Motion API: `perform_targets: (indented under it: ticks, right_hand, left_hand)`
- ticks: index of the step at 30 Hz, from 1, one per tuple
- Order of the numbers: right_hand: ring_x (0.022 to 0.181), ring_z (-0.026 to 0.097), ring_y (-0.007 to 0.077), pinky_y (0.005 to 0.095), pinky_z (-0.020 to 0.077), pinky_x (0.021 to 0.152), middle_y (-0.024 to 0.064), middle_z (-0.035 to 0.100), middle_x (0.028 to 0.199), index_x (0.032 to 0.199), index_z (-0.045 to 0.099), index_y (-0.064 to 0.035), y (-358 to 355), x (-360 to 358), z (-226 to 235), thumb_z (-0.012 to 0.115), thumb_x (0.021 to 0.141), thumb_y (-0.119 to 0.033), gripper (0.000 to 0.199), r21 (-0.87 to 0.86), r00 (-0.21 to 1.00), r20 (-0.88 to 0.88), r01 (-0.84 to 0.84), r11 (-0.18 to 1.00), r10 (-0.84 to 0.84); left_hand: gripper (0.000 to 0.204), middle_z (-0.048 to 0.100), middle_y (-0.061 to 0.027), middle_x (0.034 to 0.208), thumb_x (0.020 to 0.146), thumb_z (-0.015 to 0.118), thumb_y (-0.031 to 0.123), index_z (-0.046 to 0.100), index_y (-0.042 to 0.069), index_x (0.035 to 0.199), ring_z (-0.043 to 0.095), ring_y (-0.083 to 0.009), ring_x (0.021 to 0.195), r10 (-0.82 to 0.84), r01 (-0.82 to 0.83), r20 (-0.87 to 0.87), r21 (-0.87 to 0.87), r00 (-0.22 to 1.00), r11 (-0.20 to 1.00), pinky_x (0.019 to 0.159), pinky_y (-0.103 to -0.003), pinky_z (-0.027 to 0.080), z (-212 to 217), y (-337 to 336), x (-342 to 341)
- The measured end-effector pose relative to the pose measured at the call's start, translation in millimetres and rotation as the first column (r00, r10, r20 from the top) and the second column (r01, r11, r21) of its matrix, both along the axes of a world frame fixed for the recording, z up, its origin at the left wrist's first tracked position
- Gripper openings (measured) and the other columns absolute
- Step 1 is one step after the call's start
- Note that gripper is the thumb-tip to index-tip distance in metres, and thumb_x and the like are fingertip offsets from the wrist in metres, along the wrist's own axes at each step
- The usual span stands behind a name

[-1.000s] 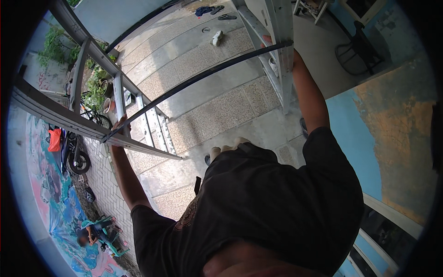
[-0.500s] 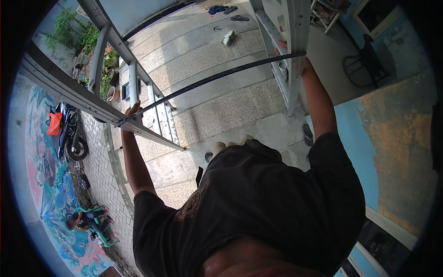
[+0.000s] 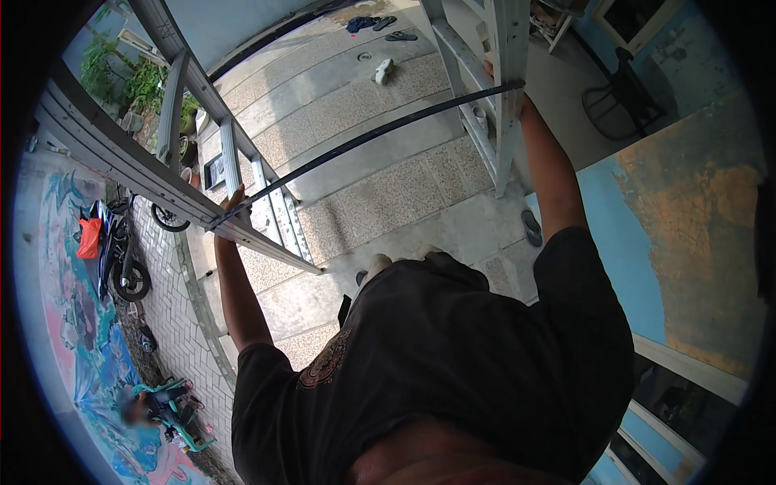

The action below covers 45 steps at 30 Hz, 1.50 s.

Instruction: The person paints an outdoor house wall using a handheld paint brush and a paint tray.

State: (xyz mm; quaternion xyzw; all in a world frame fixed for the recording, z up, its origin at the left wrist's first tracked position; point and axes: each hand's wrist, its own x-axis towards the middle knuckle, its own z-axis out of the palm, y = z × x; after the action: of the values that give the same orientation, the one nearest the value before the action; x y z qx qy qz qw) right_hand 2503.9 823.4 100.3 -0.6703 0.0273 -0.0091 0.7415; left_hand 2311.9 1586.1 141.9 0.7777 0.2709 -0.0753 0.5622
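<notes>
The person stood high above a tiled forecourt (image 3: 388, 194), looking down over their own dark T-shirt (image 3: 453, 364), with both arms stretched out to a long, thin dark rod (image 3: 364, 139) that ran in a shallow bow from lower left to upper right. The left hand (image 3: 232, 204) was closed around the rod's lower end, right where it met the grey metal rail (image 3: 137, 174) of the left-hand frame. The right hand (image 3: 517, 90) was up at the rod's far end, pressed against the grey upright post (image 3: 509, 89) on the right; the post hid most of the fingers, so how tightly they were closed could not be told, though the hand seemed to be holding the rod against the post.

The rod spanned the gap between the two frames, touching both. To handle this well, both ends probably needed to be kept pinned at once, with the left grip firm on the rail so the bowed rod could not spring free, and the body kept centred rather than leaning to one side.

Far below lay a parked motorcycle (image 3: 109, 246) on the brick paving, a seated person (image 3: 166, 408) on a green chair, loose sandals (image 3: 388, 24) and potted plants (image 3: 121, 77)
</notes>
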Motion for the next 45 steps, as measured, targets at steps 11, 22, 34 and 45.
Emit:
perform_targets:
  ticks: [11,22,34,45]
  right_hand:
    - [0.048,0.037,0.0048,0.0258,0.0295,0.044,-0.0061,0.041,0.059,0.1,0.069,-0.0015,57.8,-243.6,42.5,0.06,0.098,-0.038,0.037,-0.107,0.773,0.033,0.633,0.767,-0.633]
    - [0.045,0.031,0.0041,0.0257,0.0263,0.041,-0.0067,0.038,0.059,0.106,0.062,-0.0022,274.7,-551.5,-26.4,0.059,0.1,-0.037,0.035,0.129,0.6,-0.426,0.781,0.611,-0.677]
    - [0.048,0.031,0.0053,0.0265,0.0259,0.044,-0.0069,0.036,0.06,0.108,0.06,-0.0009,376.0,-864.1,27.6,0.055,0.101,-0.027,0.027,0.106,0.076,-0.378,0.994,0.038,-0.923]
    - [0.049,0.03,0.0046,0.0234,0.0216,0.042,-0.0046,0.036,0.068,0.108,0.048,-0.0064,492.7,-1134.1,54.0,0.047,0.101,-0.016,0.012,0.177,-0.384,-0.308,0.876,-0.449,-0.87]
  left_hand:
    - [0.027,0.064,-0.0155,0.111,0.103,0.049,0.018,0.055,-0.003,0.119,0.062,-0.0262,0.098,-0.075,-0.377,0.936,0.21,0.344,0.902,0.088,-0.037,0.049,95.0,-73.2,-85.5]
    - [0.014,0.07,-0.0117,0.097,0.096,0.057,0.008,0.07,0.003,0.094,0.063,-0.03,0.089,-0.79,0.775,0.612,0.483,0.033,0.407,0.09,-0.04,0.047,49.5,-218.4,-154.9]
    - [0.044,0.071,-0.0173,0.103,0.107,0.035,0.02,0.04,0.001,0.146,0.067,-0.0241,0.098,-0.73,0.848,0.642,-0.232,-0.235,-0.477,0.097,-0.041,0.047,30.3,-344.2,-356.8]
    - [0.044,0.061,-0.0157,0.133,0.102,0.047,0.022,0.046,0.003,0.142,0.06,-0.0229,0.118,-0.526,0.41,0.578,-0.331,-0.623,-0.85,0.099,-0.038,0.046,49.3,-398.8,-707.6]
